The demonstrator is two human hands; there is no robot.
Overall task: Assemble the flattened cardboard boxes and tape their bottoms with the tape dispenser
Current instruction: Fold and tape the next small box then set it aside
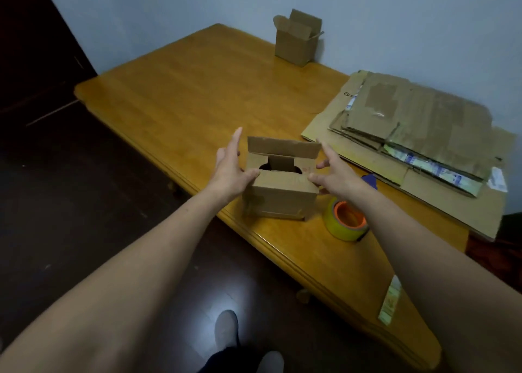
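Head view: far box looks assembled. Left hand and right hand, fingers loosely spread, press flaps on near box; tape roll idle, flat cardboard stack not yet done.

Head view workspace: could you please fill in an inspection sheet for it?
Surface: glossy wooden table.
Job's things: small box between the hands, far flap upright, near flap folded inward; yellow tape roll with an orange core to its right; flattened cardboard stacked on the table's right side; assembled box with its flaps open at the far edge.
Clutter: paper strip at the near edge; blue object mostly hidden behind the right wrist, unidentifiable.
Grippers: left hand open against the box's left side; right hand open at its right side; both thumbs on the near flap.
Cables: nothing seen.
Surroundings: pale wall, dark floor, the person's feet.
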